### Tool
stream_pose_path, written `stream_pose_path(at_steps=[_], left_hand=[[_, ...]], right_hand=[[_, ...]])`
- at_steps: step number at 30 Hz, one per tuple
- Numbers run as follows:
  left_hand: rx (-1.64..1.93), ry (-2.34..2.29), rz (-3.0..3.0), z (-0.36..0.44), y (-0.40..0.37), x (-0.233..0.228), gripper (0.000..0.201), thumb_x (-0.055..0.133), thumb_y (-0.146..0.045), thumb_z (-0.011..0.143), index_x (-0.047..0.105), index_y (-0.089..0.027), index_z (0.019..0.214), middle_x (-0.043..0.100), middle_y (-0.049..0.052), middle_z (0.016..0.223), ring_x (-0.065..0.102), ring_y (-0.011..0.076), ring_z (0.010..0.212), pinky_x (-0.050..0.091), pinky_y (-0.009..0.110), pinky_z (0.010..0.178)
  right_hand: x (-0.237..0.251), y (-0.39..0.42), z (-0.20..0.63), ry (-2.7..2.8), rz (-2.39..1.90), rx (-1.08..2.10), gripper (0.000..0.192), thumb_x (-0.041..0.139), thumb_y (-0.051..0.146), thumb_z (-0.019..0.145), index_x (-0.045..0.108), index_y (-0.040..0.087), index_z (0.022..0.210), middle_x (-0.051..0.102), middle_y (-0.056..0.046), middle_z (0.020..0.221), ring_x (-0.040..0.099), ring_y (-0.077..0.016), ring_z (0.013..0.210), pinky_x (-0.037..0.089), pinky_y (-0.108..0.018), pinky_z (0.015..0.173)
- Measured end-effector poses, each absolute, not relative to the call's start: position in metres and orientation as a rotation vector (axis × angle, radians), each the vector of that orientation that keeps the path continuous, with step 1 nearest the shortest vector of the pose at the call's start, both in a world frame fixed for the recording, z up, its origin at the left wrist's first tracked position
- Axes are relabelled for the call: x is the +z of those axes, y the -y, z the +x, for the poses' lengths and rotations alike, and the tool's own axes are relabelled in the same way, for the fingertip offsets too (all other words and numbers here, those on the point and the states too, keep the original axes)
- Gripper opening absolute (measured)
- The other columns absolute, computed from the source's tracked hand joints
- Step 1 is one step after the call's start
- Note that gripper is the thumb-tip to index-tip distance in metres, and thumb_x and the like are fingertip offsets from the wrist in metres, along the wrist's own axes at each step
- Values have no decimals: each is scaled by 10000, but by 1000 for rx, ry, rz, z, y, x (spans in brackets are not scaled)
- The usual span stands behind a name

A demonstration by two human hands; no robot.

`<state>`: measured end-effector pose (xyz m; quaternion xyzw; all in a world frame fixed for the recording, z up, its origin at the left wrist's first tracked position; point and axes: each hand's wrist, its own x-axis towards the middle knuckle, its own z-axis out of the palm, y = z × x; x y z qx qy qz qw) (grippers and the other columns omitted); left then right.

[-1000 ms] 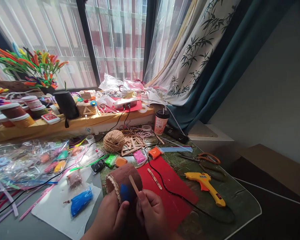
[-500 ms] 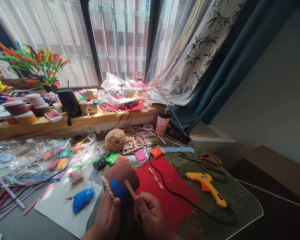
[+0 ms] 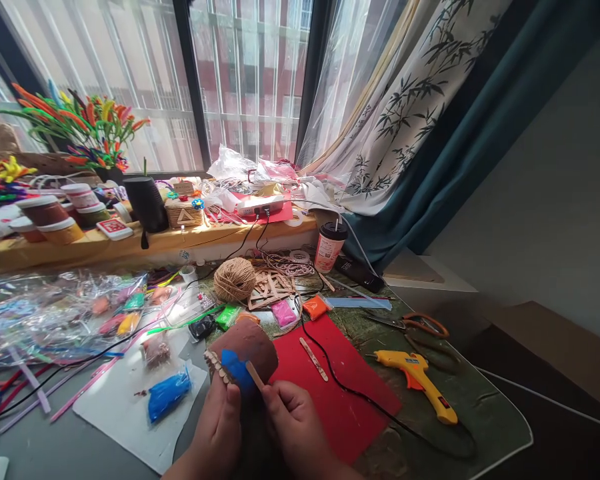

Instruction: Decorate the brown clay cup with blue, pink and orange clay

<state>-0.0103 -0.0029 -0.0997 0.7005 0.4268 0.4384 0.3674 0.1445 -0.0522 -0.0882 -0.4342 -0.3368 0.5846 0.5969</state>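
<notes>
- Clay model [image 3: 247, 347], a brown rounded lump, sits at the near edge of the table between both hands, its front resting over the corner of the red sheet [image 3: 340, 393].
- Left hand [image 3: 219, 430] cups the model from below and the side, fingers curled round it, with the thumb pressed on the blue clay patch [image 3: 236, 368].
- Right hand [image 3: 295, 427] is closed in a pinch on a wooden stick [image 3: 255, 375], whose tip rests on the blue patch.
- Judging from what lies here, the brown body is shaped, a row of pale stick pieces [image 3: 214, 363] is already set along its left edge, and some blue is on; the patch looks small and rough, so spreading and smoothing seem left to do.
- A bag of blue clay [image 3: 169, 395] lies on the white sheet [image 3: 105, 413] just left of the hands; a second stick [image 3: 313, 349] lies unused on the red sheet.
- Yellow glue gun [image 3: 420, 383] rests well to the right, its black cord [image 3: 360, 397] crossing the red sheet; the twine ball [image 3: 234, 280] stands farther back.
- Compared with a second ago, the stick has tilted lower and sits closer to the blue patch, the thumb has slid up onto it, and the view has shifted slightly to the left.
</notes>
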Motion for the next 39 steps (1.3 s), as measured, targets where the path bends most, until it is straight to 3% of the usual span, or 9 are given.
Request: stream_pose_path(at_steps=[6, 11, 16, 20, 27, 32, 35, 39], left_hand=[[1061, -1069, 1922, -12, -1, -98, 613, 357, -604, 1120, 648, -165, 1433, 747, 199, 1365, 658, 395, 1363, 498, 627, 1186], [940, -843, 2082, -13, 2, -85, 578, 433, -654, 1080, 760, -198, 1218, 803, 148, 1137, 764, 324, 965, 638, 453, 888], [1129, -1001, 1820, -1, 13, -75, 652, 401, -734, 1054, 767, -218, 1214, 806, 135, 1178, 743, 381, 1120, 577, 522, 1052], [1170, -1021, 1672, 8, 19, -72, 665, 470, -791, 1002, 810, -230, 1103, 825, 128, 1099, 752, 397, 1086, 588, 526, 1019], [1070, -1184, 1383, 6, 3, -65, 629, 769, -676, 881, 716, -195, 1283, 840, 129, 1214, 786, 378, 1112, 625, 482, 1004], [1024, -1219, 1477, 4, -8, -56, 531, 736, -638, 898, 731, -184, 1174, 856, 133, 1154, 791, 386, 1092, 638, 498, 969], [1013, -1175, 1586, 3, -7, -53, 462, 722, -593, 924, 740, -192, 1153, 857, 119, 1093, 796, 362, 1014, 642, 476, 925], [959, -1106, 1698, 1, -4, -51, 327, 716, -521, 945, 757, -210, 1037, 834, 76, 914, 761, 292, 796, 630, 383, 748]], right_hand=[[-82, 56, 145, 804, -984, 1352, 728, 650, 880, 868, 425, 247, 586, 366, 90, 444, 267, -63, 405, 181, -235, 427], [-83, 56, 145, 767, -981, 1397, 715, 718, 864, 828, 436, 243, 615, 347, 100, 488, 249, -62, 432, 180, -229, 428], [-95, 55, 143, 830, -958, 1345, 724, 650, 864, 878, 408, 250, 582, 354, 86, 445, 263, -70, 409, 192, -245, 432], [-99, 60, 138, 828, -1034, 1262, 701, 683, 847, 867, 436, 246, 604, 342, 91, 485, 243, -80, 447, 212, -256, 465], [-92, 67, 143, 596, -1089, 1057, 647, 666, 794, 923, 492, 250, 618, 428, 52, 531, 329, -124, 474, 259, -270, 465], [-102, 57, 149, 552, -1083, 909, 602, 677, 728, 956, 536, 245, 624, 437, 55, 514, 368, -127, 461, 320, -260, 463], [-100, 54, 151, 542, -1110, 857, 580, 681, 740, 948, 588, 241, 666, 462, 53, 536, 416, -136, 486, 368, -258, 491], [-95, 54, 154, 538, -1137, 799, 551, 716, 761, 910, 646, 246, 727, 559, 28, 605, 504, -161, 553, 441, -268, 541]])
